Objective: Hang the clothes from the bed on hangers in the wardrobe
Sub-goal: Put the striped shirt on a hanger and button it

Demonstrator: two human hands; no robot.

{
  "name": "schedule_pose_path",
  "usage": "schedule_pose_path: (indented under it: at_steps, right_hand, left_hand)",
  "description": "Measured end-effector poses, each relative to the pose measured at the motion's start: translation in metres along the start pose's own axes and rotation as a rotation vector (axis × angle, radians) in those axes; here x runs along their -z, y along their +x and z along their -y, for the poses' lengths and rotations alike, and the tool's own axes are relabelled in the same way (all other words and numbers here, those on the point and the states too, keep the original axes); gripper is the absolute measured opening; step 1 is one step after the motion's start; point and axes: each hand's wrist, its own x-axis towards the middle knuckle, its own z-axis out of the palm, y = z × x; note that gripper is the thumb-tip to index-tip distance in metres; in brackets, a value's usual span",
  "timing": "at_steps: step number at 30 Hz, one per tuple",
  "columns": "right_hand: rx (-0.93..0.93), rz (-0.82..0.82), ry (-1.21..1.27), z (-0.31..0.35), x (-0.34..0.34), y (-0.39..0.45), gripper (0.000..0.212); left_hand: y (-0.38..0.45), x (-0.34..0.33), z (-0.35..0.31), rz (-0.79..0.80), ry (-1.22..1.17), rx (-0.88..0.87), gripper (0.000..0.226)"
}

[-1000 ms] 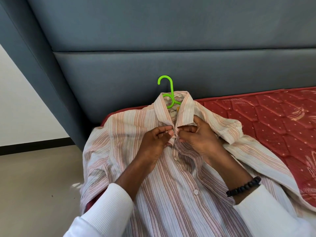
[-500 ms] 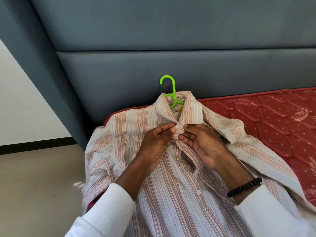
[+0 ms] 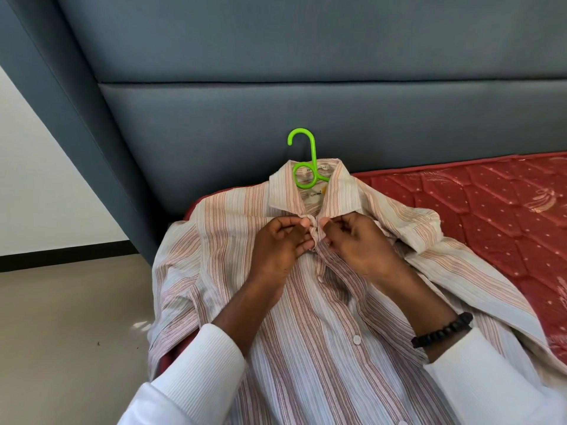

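Observation:
A cream shirt with pink stripes lies face up on the corner of the bed. A bright green plastic hanger is inside it, its hook sticking out of the collar toward the headboard. My left hand pinches the left edge of the shirt front just below the collar. My right hand pinches the right edge at the same spot, fingers curled, a black bead bracelet on its wrist. The two hands nearly touch at the top button. The hanger's shoulders are hidden under the cloth.
A red quilted mattress stretches off to the right. The padded grey-blue headboard rises right behind the hanger hook. Beige floor and a white wall with a black skirting lie to the left. No wardrobe is in view.
Both hands have shifted slightly up the shirt front to the spot just under the collar, and their fingers have curled tighter on the placket edges. The shirt and hanger lie as before.

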Motion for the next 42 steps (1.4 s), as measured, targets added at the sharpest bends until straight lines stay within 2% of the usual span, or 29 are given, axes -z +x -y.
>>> schedule_pose_path:
  at_steps: [3,6,13,16,18,21,23,26,29,32,37,39,40,42]
  right_hand:
    - [0.064,-0.057,0.013,0.004,0.002,-0.003,0.018]
    - [0.099,-0.114,-0.109,0.006,-0.002,-0.006,0.017]
    - [0.28,-0.222,-0.355,0.006,-0.005,-0.01,0.018]
    - [0.254,-0.197,-0.247,0.002,-0.009,-0.01,0.013]
    - [0.186,-0.166,-0.088,-0.001,-0.013,-0.009,0.008]
    - [0.122,-0.159,0.132,-0.006,-0.021,-0.011,0.006]
    - [0.151,-0.163,0.175,-0.008,-0.026,-0.014,0.011]
    - [0.253,-0.184,0.061,-0.01,-0.028,-0.017,0.014]
    - [0.406,-0.216,-0.194,-0.014,-0.024,-0.013,0.013]
    - [0.519,-0.219,-0.346,-0.014,-0.018,-0.01,0.014]
    - [0.516,-0.241,-0.327,-0.012,-0.01,-0.008,0.017]
    - [0.524,-0.237,-0.329,-0.01,-0.009,-0.009,0.02]
    - [0.526,-0.23,-0.321,-0.01,-0.011,-0.009,0.02]
    - [0.513,-0.227,-0.29,-0.011,-0.013,-0.01,0.021]
  left_hand:
    - [-0.001,0.0,0.0,0.003,0.068,-0.02,0.018]
    - [0.0,0.0,0.002,-0.008,0.207,-0.066,0.016]
    - [-0.003,-0.002,-0.002,0.052,0.343,-0.121,0.014]
    - [-0.002,0.001,-0.004,0.032,0.343,-0.137,0.013]
    - [-0.001,0.002,-0.007,0.009,0.329,-0.129,0.011]
    - [0.001,0.003,-0.013,-0.004,0.26,-0.058,0.011]
    - [0.002,0.005,-0.015,-0.014,0.176,0.013,0.01]
    - [0.002,0.007,-0.017,0.017,0.096,0.085,0.008]
    - [0.002,0.006,-0.017,0.053,0.18,0.09,0.006]
    - [0.001,0.003,-0.015,0.102,0.282,0.068,0.009]
    - [0.0,0.001,-0.015,0.12,0.484,-0.069,0.021]
    - [-0.003,-0.002,-0.014,0.076,0.522,-0.118,0.039]
    - [-0.004,-0.003,-0.013,0.037,0.527,-0.134,0.047]
    - [-0.003,-0.006,-0.011,-0.023,0.446,-0.103,0.044]
